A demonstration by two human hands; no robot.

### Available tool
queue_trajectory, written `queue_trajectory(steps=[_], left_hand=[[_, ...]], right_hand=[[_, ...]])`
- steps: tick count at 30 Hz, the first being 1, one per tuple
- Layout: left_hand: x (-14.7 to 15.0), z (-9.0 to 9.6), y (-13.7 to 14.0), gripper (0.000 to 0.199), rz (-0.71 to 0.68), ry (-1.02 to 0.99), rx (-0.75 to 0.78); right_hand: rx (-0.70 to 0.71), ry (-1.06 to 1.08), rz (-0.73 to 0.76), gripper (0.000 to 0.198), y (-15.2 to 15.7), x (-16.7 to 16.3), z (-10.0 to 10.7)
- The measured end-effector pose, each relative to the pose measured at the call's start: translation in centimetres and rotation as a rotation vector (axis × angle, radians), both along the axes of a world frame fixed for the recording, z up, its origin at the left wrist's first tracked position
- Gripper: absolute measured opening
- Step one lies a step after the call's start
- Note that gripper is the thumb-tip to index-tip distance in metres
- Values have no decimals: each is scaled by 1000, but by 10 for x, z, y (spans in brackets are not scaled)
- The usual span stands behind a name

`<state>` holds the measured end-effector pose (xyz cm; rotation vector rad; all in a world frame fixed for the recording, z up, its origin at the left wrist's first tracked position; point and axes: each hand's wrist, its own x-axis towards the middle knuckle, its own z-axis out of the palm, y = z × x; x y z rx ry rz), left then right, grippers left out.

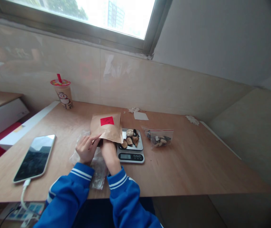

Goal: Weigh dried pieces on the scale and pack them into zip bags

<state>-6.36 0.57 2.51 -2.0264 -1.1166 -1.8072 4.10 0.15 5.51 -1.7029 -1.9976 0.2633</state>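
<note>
A brown paper bag [108, 129] with a red label lies with its mouth toward me. My left hand [87, 148] pinches the left side of the bag's mouth between thumb and fingers. Inside the opening is my right hand [109, 152]; its fingers are hidden by the paper. Under both hands lie clear plastic zip bags [99, 174]. Just right of the paper bag stands a small kitchen scale [131, 157] with several dried mushroom pieces [130, 141] on its plate. The digits on its display are too small to read.
A zip bag of dark dried pieces [161, 139] lies right of the scale. At the left are a phone [35, 158] on a white cable [24, 193] and a drink cup with a red straw [64, 95]. Paper scraps [140, 116] lie near the tiled wall.
</note>
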Motion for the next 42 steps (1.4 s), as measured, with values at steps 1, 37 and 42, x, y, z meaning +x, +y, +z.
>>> queue_trajectory(steps=[1, 37, 42], left_hand=[[0, 0, 0, 23, 7, -4, 0], [4, -5, -1, 12, 58, 4, -89], [5, -6, 0, 12, 54, 12, -81]], right_hand=[[-25, 45, -31, 38, -5, 0, 4], [239, 512, -337, 35, -123, 167, 2], [216, 370, -362, 40, -133, 222, -36]])
